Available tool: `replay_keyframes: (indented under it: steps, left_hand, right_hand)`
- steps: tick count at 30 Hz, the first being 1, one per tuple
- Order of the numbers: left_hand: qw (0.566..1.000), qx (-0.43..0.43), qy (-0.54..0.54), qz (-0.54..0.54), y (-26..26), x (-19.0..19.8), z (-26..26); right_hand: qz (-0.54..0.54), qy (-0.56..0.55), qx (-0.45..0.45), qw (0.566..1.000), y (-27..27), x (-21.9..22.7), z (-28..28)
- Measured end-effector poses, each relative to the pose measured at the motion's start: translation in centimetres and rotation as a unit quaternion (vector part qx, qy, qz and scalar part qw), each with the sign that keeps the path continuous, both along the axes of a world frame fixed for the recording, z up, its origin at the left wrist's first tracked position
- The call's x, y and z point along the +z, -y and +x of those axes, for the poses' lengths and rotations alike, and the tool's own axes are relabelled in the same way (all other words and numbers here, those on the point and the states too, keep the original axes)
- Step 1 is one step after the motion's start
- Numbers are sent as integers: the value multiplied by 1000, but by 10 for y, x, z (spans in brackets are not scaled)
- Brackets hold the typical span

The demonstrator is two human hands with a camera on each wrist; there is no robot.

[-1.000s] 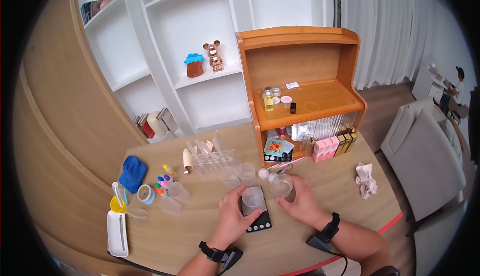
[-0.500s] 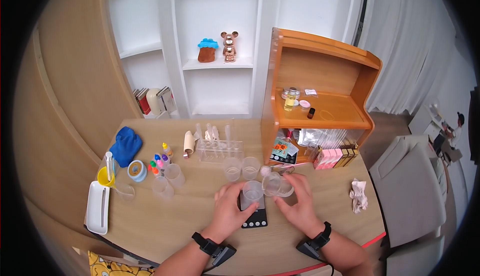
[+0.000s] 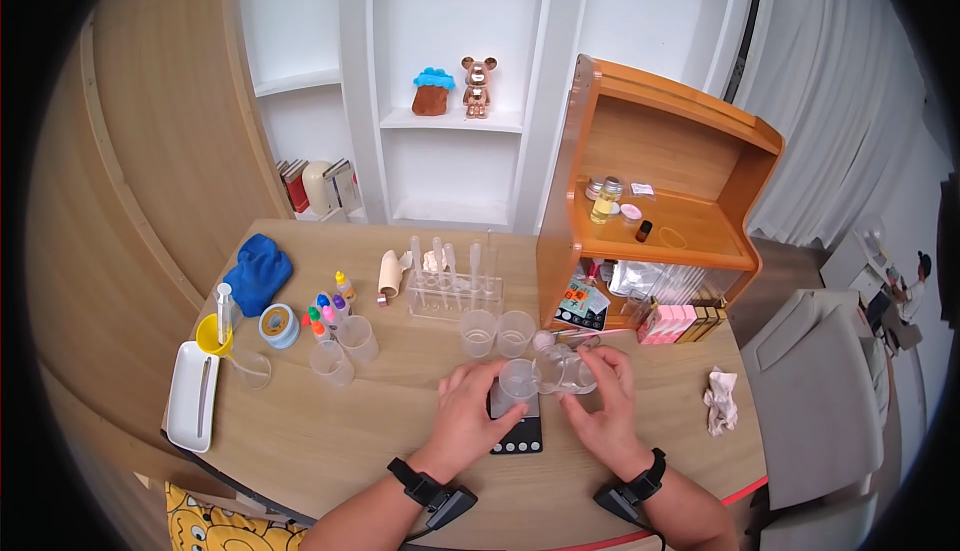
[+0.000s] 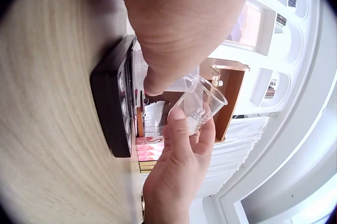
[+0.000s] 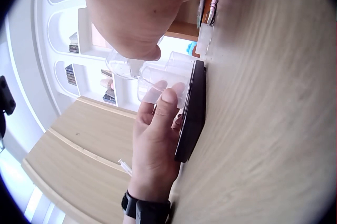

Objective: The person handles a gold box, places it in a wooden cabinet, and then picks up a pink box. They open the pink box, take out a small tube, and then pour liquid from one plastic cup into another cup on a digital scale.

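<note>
A plastic cup [image 3: 517, 381] stands on a black scale [image 3: 518, 438], and my left hand [image 3: 467, 415] grips it between thumb and fingers. My right hand [image 3: 607, 417] holds a clear glass beaker [image 3: 566, 369], tipped to the left with its mouth at the cup's rim. The left wrist view shows the tilted beaker [image 4: 197, 109] pinched by the right hand [image 4: 181, 168]. In the right wrist view the left hand [image 5: 158, 140] has its thumb and fingers round the cup [image 5: 163, 84]. How much liquid is in either vessel I cannot tell.
Two plastic cups [image 3: 478, 334] stand behind the scale, before a test tube rack [image 3: 455, 296]. To the left are more cups [image 3: 331, 362], small coloured bottles, tape [image 3: 279, 326] and a white tray [image 3: 192, 397]. A wooden shelf unit [image 3: 660, 241] and crumpled tissue [image 3: 720, 401] are on the right.
My right hand has brought the beaker left and tipped it over the cup's rim. The left hand keeps its grip on the cup. The head view has swung round.
</note>
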State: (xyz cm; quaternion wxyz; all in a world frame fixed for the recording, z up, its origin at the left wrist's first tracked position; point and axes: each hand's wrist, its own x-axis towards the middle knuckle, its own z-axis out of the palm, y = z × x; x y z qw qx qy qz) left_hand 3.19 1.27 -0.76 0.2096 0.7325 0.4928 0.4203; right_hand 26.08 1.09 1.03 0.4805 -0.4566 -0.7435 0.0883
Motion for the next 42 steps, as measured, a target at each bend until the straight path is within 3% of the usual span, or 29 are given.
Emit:
replay_keyframes:
  steps: [21,35,42]
  left_hand:
    - [998,-45,35,-14,-6,4,0]
    - [997,-66,38,-14,-2,3,1]
    - [999,-51,15,4,-1,3,1]
  right_hand:
    - [-100,54,-83,990,-5,-22,17]
    - [34,58,-40,997,2,7,12]
    - [36,69,-36,996,4,8,11]
